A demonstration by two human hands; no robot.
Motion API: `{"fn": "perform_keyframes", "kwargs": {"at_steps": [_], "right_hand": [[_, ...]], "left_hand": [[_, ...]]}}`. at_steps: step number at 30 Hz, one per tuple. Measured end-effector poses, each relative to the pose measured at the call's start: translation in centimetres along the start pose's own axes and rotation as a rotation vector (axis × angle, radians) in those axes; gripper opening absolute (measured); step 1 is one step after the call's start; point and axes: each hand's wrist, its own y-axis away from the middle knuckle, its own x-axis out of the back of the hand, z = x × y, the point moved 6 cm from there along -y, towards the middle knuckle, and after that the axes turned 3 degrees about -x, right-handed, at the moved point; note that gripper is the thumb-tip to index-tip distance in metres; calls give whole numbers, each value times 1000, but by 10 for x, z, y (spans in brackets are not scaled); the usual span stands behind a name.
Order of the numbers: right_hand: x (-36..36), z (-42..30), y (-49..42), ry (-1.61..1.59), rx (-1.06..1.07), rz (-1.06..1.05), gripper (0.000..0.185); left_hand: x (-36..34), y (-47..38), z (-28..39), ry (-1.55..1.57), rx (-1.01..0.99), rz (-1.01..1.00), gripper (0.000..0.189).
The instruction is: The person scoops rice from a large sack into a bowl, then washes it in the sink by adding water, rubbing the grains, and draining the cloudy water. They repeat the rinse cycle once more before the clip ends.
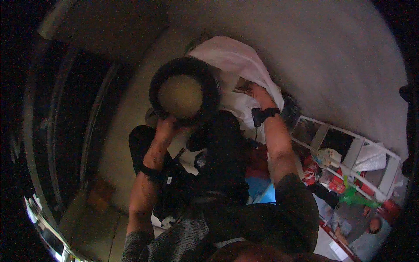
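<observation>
A round black ring-shaped object [209, 95], its kind unclear in the dim light, stands in front of me with pale floor or surface showing within it. My left hand [167, 127] grips its lower rim, fingers partly hidden behind it. To the right lies a large whitish plastic sack [229, 49], its mouth spread towards me. My right hand [258, 91] reaches into the sack's opening, at a brown item [243, 85] too dark to name; whether the fingers hold it is not plain. A strapped black device sits on my right wrist.
A white metal ladder [356, 144] lies at the right, with red and green packages [337, 183] beside it. Another person [360, 229] is at the lower right. A pale wall [327, 65] rises beyond the sack. Dark panels with curved metal edges [95, 121] stand at the left.
</observation>
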Motion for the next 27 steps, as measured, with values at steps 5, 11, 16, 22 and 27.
{"fn": "perform_keyframes", "kwargs": {"at_steps": [5, 11, 16, 22, 27], "right_hand": [[-16, 10, 44, -270, -71, 126, 41], [-21, -1, 90, 327, 115, -9, 32], [-12, 2, 99, 1003, 183, -260, 21], [-17, 13, 92, -612, -220, -143, 39], [-17, -7, 103, -591, -178, -142, 52]], "left_hand": [[36, -17, -17, -174, -16, -97, 46], [52, -23, -13, -171, -97, -206, 43], [41, -20, -10, -24, 38, -171, 43], [36, -25, 2, -84, 42, -50, 50], [18, -29, 4, 38, 3, 58, 49]]}}
